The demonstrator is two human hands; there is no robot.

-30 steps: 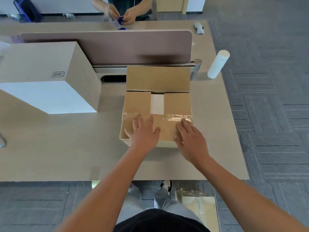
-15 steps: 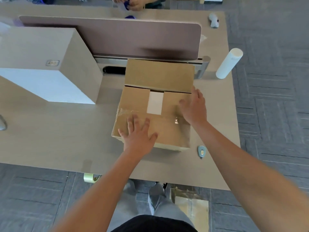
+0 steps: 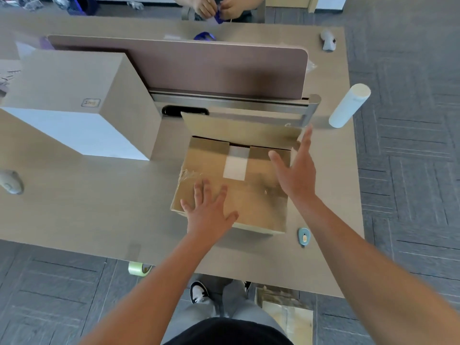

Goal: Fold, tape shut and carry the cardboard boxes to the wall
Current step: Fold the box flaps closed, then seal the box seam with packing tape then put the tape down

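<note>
A brown cardboard box (image 3: 251, 202) lies on the desk in front of me. Its near flap is folded down and carries clear tape. Both side flaps are folded in, leaving a pale gap between them. The far flap (image 3: 239, 131) stands up, tilted back towards the divider. My left hand (image 3: 209, 210) lies flat, fingers spread, on the near flap. Over the box's right side, my right hand (image 3: 296, 168) hovers with fingers extended, its fingertips near the right end of the raised far flap. It holds nothing.
A tall closed box (image 3: 74, 105) stands at left. Behind the cardboard box runs a brown divider panel (image 3: 219, 68). A white roll (image 3: 348, 105) lies at right, a small blue cutter (image 3: 303, 236) near the desk edge, a green tape roll (image 3: 139, 268) below it. Another person's hands (image 3: 216, 7) work opposite.
My right hand has left the near flap and moved up and to the far right, to the raised far flap. My left hand has stayed pressed on the near flap.
</note>
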